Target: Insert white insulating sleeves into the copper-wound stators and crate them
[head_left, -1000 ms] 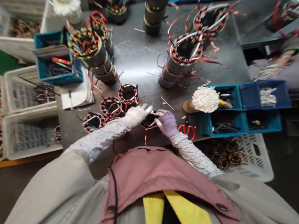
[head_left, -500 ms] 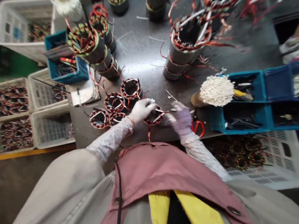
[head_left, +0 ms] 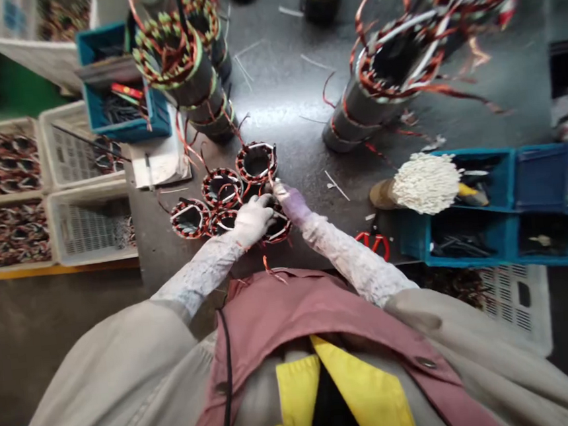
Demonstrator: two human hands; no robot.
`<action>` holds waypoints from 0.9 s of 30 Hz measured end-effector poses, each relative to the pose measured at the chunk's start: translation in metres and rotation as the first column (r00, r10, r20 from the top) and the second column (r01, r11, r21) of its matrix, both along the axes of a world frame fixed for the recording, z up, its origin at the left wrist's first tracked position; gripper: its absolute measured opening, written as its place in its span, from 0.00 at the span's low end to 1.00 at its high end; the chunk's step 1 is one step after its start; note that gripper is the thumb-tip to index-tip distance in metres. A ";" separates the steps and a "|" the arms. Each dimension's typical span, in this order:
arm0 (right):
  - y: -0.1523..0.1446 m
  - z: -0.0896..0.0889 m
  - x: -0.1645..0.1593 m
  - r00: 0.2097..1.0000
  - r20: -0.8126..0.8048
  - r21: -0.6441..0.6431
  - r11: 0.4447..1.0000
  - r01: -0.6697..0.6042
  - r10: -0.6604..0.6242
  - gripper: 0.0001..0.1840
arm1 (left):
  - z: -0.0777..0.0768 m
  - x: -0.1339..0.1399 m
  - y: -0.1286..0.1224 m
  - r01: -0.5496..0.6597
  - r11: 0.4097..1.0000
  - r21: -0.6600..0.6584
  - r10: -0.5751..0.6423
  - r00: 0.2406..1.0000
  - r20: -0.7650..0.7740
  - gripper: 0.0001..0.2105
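Near the table's front edge sits a small motor stator (head_left: 281, 229), a dark ring with red-and-black windings. My gloved left hand (head_left: 255, 219) is curled over its left rim, fingers closed on it. At its upper right, my gloved right hand (head_left: 291, 200) has its fingers pinched together; what lies between them is too small to make out. Beside my left hand stand more wound stators: one behind (head_left: 256, 162), one to the left of that (head_left: 222, 186), one at far left (head_left: 190, 218), and one partly hidden by the left hand (head_left: 224, 222).
Tall stacked stators stand at back left (head_left: 171, 57) and right (head_left: 377, 92). Red-handled scissors (head_left: 377, 243) lie right of my arm, near a bundle of white sleeves (head_left: 426, 182) and blue bins (head_left: 497, 257). White crates (head_left: 93, 249) stand at left.
My right hand has moved left, from beside the stator to its upper right rim. The stator and my left hand are now closer to the other small stators. The view has shifted.
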State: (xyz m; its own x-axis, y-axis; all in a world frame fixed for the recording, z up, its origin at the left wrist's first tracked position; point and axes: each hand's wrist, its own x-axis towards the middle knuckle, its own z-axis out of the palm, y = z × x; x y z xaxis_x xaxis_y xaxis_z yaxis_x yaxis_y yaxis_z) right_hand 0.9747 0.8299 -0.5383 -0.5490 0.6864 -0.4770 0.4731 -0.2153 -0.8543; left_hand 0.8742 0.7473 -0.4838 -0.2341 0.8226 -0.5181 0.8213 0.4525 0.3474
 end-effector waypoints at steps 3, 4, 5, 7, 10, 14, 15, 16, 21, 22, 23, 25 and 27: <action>0.001 0.021 0.071 0.977 -0.203 0.085 0.992 0.091 -0.073 0.31 | 0.023 0.012 -0.001 -0.089 0.984 0.154 0.019 0.912 0.409 0.12; 0.001 0.032 0.097 0.967 -0.255 0.115 0.992 0.047 -0.016 0.34 | 0.029 0.020 0.002 -0.114 0.987 0.109 0.032 0.824 0.566 0.15; 0.001 0.045 0.121 0.955 -0.290 0.150 0.988 -0.023 0.066 0.37 | 0.034 0.030 0.006 -0.096 0.994 0.044 0.038 0.719 0.694 0.18; 0.002 0.072 0.161 0.926 -0.272 0.260 0.946 -0.192 0.263 0.37 | 0.041 0.055 0.018 0.023 0.999 -0.050 0.029 0.548 0.836 0.21; 0.007 0.101 0.202 0.887 -0.066 0.423 0.818 -0.390 0.457 0.26 | 0.046 0.096 0.039 0.218 0.968 -0.125 0.011 0.460 0.888 0.23; 0.011 0.107 0.250 0.888 0.256 0.481 0.746 -0.460 0.383 0.16 | 0.047 0.151 0.059 0.292 0.935 -0.201 0.067 0.411 0.909 0.29; 0.010 0.105 0.264 0.895 0.305 0.490 0.752 -0.441 0.326 0.15 | 0.046 0.163 0.061 0.284 0.935 -0.214 0.098 0.372 0.923 0.32; 0.009 0.103 0.277 0.911 0.320 0.504 0.767 -0.397 0.261 0.14 | 0.045 0.174 0.063 0.276 0.932 -0.236 0.142 0.320 0.937 0.36; 0.033 0.099 0.359 0.906 -0.012 0.594 0.726 0.346 -0.422 0.15 | 0.038 0.202 0.059 0.141 0.885 -0.443 0.420 0.165 0.893 0.44; 0.049 0.099 0.377 0.823 -0.068 0.612 0.628 0.481 -0.564 0.16 | 0.038 0.202 0.056 0.103 0.876 -0.471 0.450 0.171 0.876 0.43; 0.069 0.100 0.394 0.740 -0.093 0.644 0.527 0.555 -0.666 0.15 | 0.037 0.201 0.051 0.064 0.871 -0.487 0.469 0.187 0.863 0.42; 0.118 0.101 0.425 0.658 -0.018 0.735 0.437 0.519 -0.753 0.12 | 0.037 0.195 0.042 -0.018 0.861 -0.508 0.497 0.239 0.834 0.37; 0.169 0.099 0.443 0.642 0.259 0.760 0.562 0.326 -0.722 0.14 | 0.035 0.188 0.034 -0.141 0.842 -0.521 0.539 0.284 0.793 0.33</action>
State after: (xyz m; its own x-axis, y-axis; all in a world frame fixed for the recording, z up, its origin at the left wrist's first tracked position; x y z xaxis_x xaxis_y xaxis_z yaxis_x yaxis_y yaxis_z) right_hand 1.4181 0.9990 -0.4394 0.2023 0.9746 0.0956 0.8265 -0.1175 -0.5505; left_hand 1.0624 0.7812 -0.4484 0.3088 0.5475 -0.7778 -0.1603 0.8360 0.5248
